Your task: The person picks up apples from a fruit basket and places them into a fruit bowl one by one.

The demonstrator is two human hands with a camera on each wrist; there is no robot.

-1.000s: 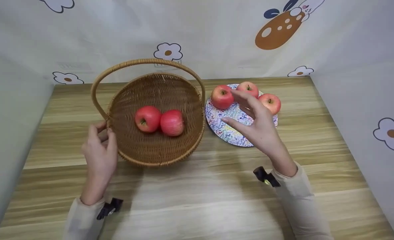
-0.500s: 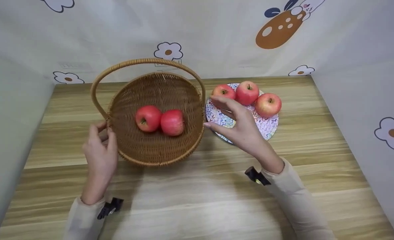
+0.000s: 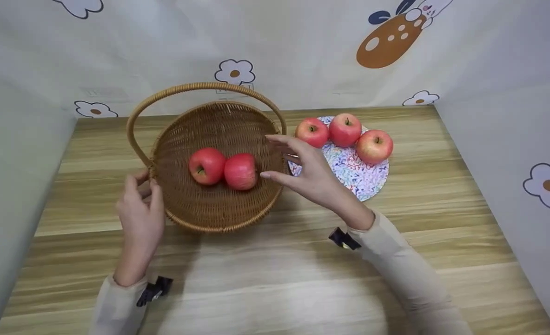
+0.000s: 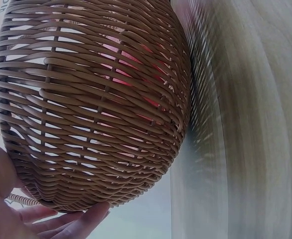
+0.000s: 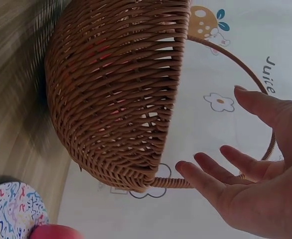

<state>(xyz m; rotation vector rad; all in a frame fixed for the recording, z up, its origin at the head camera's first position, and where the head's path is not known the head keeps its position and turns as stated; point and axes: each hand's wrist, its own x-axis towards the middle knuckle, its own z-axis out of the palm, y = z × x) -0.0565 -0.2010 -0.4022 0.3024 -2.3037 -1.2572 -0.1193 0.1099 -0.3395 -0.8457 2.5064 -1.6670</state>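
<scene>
Two red apples lie side by side in a brown wicker basket (image 3: 219, 211): the left apple (image 3: 207, 166) and the right apple (image 3: 241, 171). My left hand (image 3: 140, 216) holds the basket's left rim by the base of its arched handle (image 3: 209, 85), thumb and fingers on either side. Over the right rim hovers my right hand (image 3: 314, 179), its fingers and thumb spread apart and holding nothing. In the right wrist view, my right hand (image 5: 265, 184) is above the rim, apart from the weave. Behind it lies a colourful patterned round plate (image 3: 349, 170), partly hidden.
Along the plate's far side are three apples: a left one (image 3: 312, 132), a middle one (image 3: 345, 130) and a right one (image 3: 374, 146). The wood-grain table (image 3: 265, 279) meets a pale printed backdrop (image 3: 302, 56) behind and at both sides.
My right hand has moved left from over the plate to above the basket's right rim, still spread and holding nothing. The left hand, basket and apples stay put.
</scene>
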